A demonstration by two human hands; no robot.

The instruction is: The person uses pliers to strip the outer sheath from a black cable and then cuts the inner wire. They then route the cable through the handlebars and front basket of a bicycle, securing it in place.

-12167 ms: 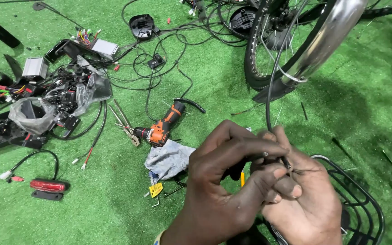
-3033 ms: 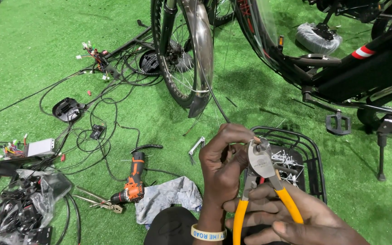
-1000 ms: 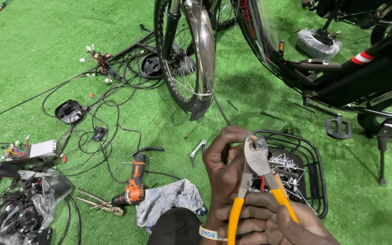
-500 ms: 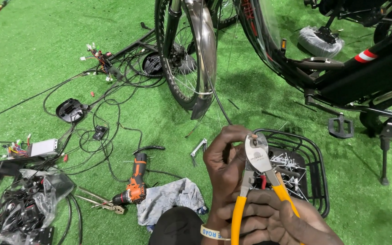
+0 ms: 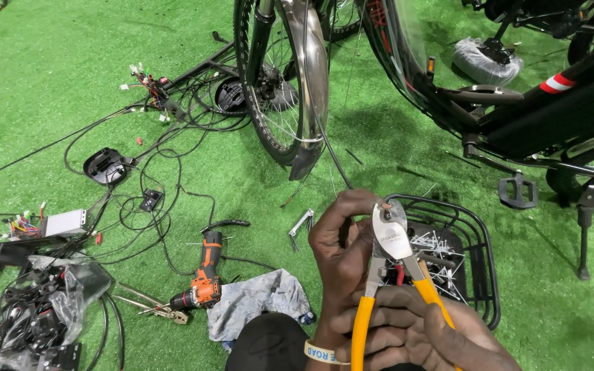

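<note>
My right hand (image 5: 414,330) grips the yellow handles of a pair of steel cable cutters (image 5: 390,237), held upright in front of me. The jaws are closed, with their tip at my left fingertips. My left hand (image 5: 342,251), with a pale wristband, pinches the end of a thin dark cable (image 5: 335,158) right at the jaw tip. The cable runs up and left toward the chrome fender (image 5: 307,82) of a bicycle wheel.
A black wire basket (image 5: 482,261) holding small white pieces sits under my hands. On the green turf lie an orange drill (image 5: 204,278), a grey rag (image 5: 259,302), a folding key set (image 5: 302,223), tangled wires, a silver box (image 5: 67,221) and a bagged parts pile (image 5: 56,295). A dark bicycle frame and pedal (image 5: 517,192) stand right.
Twelve seconds ago both hands worked the cable with no cutters showing. Over the last second the cutters and both hands have stayed almost still at the cable end.
</note>
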